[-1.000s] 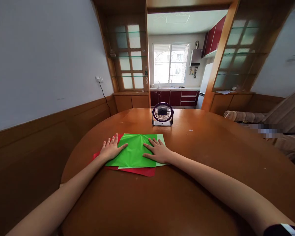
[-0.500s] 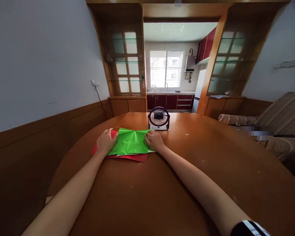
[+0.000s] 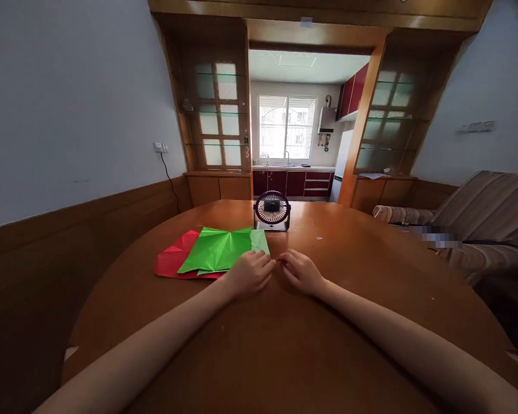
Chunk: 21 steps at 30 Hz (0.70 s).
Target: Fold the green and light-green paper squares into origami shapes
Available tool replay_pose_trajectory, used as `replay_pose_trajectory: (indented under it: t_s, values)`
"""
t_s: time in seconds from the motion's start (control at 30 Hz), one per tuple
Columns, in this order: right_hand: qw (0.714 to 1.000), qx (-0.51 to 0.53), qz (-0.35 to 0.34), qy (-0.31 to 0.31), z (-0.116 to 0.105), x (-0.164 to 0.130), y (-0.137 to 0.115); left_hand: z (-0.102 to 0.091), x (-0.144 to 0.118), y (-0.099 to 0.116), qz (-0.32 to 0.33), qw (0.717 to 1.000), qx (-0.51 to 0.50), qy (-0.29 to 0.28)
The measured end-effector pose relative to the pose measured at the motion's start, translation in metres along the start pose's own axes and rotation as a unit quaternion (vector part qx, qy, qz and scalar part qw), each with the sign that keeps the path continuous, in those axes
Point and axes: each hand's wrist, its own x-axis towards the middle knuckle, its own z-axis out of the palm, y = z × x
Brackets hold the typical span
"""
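Creased bright green paper lies on top of red paper, with a paler green sheet showing at its right. My left hand rests over the lower right corner of the sheets, its fingers curled and pressed together. Just right of the stack, my right hand is closed in a pinch, close to the left fingertips. A tiny reddish spot shows at the right fingertips; whether anything is held in either hand I cannot make out.
A small dark fan stands on the wooden table behind the papers. To the right is a striped armchair. A cord hangs from the wall socket at the left.
My left hand has left the stack's left side and moved right. My right hand has come off the paper and slid right and nearer. The view has shifted slightly.
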Motion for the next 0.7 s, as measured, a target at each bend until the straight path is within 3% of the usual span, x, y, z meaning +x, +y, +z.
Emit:
replay_pose_trajectory:
  t_s: [0.07,0.17,0.37,0.57,0.7]
  values:
    - [0.995,-0.037,-0.039,-0.087,-0.007,-0.011,0.0,0.014,-0.004,0.009,0.029,0.997,0.005,-0.072]
    - [0.986,-0.047,-0.03,-0.154,-0.012,-0.017,0.001,0.023,-0.01,0.011,0.005,0.992,-0.047,-0.119]
    - [0.986,-0.036,-0.006,-0.163,-0.012,-0.015,0.002,0.028,-0.012,0.007,-0.05,0.983,-0.129,-0.122]
    - [0.984,-0.048,-0.003,-0.169,-0.013,-0.015,0.003,0.031,-0.011,0.007,-0.032,0.985,-0.116,-0.127]
    - [0.984,-0.044,-0.002,-0.17,-0.014,-0.015,0.003,0.024,-0.01,0.01,0.026,0.991,-0.057,-0.12]
